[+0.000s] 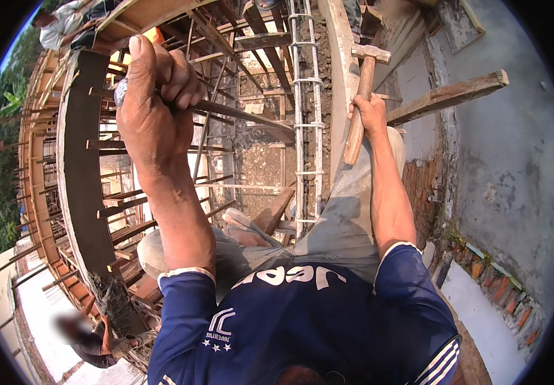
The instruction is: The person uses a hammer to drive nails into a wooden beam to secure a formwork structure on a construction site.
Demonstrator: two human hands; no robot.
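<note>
My right hand is wrapped round the wooden handle of a hammer. Its metal head is at the top, beside a long board, and the handle's end points down toward my right leg. My left hand is raised on the left with its fingers curled in and the thumb pointing up. A small shiny grey thing shows at that hand's outer edge, but what the fingers hold is hidden. A dark wooden strut runs behind or through the left hand; which one, I cannot tell.
A steel rebar cage runs lengthwise between boards. Several wooden struts stick out along a dark formwork beam on the left. A plank juts over the grey slab on the right. People are at the lower left and upper left.
</note>
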